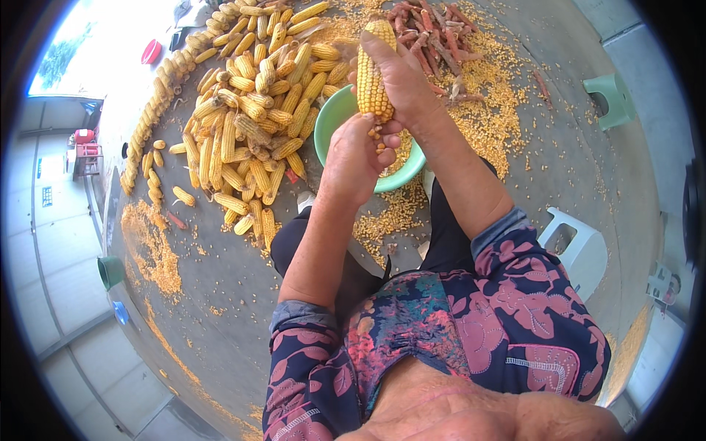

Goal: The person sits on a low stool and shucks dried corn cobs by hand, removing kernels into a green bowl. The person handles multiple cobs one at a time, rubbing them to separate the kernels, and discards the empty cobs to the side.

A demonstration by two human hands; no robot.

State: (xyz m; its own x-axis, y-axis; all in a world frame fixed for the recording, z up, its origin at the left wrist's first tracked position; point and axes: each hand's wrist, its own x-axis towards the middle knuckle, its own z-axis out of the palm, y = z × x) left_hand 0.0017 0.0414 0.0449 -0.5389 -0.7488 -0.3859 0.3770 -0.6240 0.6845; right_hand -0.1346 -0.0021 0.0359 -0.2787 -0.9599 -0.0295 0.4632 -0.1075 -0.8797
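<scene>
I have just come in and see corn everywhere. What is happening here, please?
A person is taking kernels off a corn cob by hand. The right hand holds the cob upright above a green bowl, and the left hand presses at its lower end, with a few loose kernels at the fingers. A big pile of whole cobs lies on the ground to the left, stripped reddish cobs lie beyond the bowl, and loose kernels are scattered around.

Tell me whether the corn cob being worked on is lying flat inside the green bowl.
No. The corn cob stands upright above the green bowl, gripped by the right hand and left hand.
</scene>
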